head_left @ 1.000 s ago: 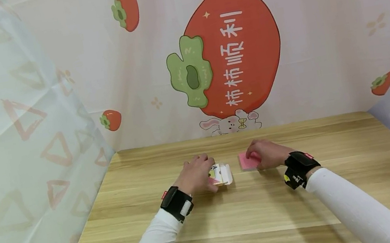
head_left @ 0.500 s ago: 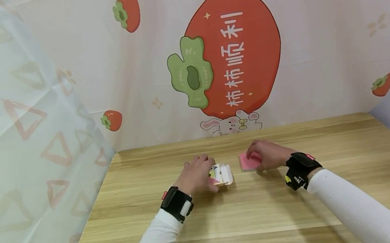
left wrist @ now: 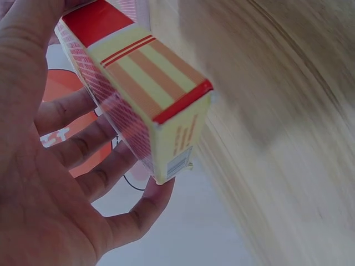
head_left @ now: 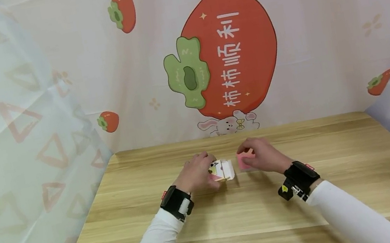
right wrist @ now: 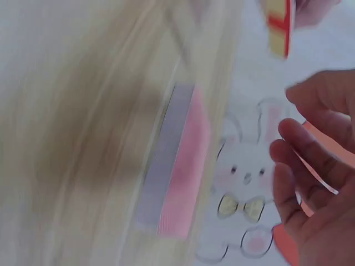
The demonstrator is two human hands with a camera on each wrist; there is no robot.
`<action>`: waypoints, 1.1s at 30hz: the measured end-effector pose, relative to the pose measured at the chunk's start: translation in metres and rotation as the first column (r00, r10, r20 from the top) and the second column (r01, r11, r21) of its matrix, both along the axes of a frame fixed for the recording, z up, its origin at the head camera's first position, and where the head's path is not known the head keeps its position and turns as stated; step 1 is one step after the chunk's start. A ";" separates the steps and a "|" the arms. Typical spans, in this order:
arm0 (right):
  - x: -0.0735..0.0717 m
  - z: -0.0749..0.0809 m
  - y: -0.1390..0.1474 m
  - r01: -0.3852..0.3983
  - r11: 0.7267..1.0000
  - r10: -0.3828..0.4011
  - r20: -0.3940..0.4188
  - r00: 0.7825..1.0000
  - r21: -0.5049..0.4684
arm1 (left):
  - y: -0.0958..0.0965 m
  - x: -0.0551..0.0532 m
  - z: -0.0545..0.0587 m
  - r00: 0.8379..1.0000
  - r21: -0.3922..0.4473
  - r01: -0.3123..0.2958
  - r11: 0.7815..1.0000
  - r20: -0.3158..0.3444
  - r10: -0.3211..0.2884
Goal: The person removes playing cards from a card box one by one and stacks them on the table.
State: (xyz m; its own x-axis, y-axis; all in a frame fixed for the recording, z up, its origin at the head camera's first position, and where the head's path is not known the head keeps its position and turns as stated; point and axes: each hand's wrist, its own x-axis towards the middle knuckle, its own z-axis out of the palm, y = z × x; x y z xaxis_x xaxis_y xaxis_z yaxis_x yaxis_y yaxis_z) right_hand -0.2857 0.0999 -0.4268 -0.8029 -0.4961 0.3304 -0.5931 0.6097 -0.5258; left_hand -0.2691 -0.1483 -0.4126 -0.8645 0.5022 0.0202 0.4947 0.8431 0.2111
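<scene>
Evidently, the left hand (head_left: 196, 173) has the box (left wrist: 141, 80): its fingers curve around it, with one fingertip against the bottom corner in the left wrist view. Beyond those fingertips, the flap (head_left: 228, 170) points toward the right fingers. Whether the box touches the table (head_left: 213, 232) I cannot tell.

The right hand (head_left: 264, 156) has loosely curved fingers with a clear gap to the thumb, and seems to grip nothing; in the right wrist view the deck (right wrist: 178, 166) lies on the wood, apart from the fingertips and below them.

For a clean pinch, I would bring the right thumb and fingers down on opposite edges of the deck and squeeze evenly, since loose cards could fan out under a lopsided push. The left fingers should hold lightly; thin card probably dents under pressure.
</scene>
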 end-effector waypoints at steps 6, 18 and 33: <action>0.016 0.005 -0.021 -0.034 0.995 0.030 -0.047 0.998 -0.098 | 0.002 -0.007 -0.002 1.000 0.042 0.026 0.999 -0.007 -0.026; 0.025 0.006 -0.040 0.046 0.998 -0.046 -0.017 0.999 -0.044 | 0.000 -0.014 -0.006 0.998 0.156 0.057 0.986 -0.013 -0.056; 0.021 0.006 -0.042 0.138 0.983 -0.114 0.188 0.976 -0.120 | 0.002 -0.013 -0.002 0.999 0.164 0.050 0.985 -0.008 -0.049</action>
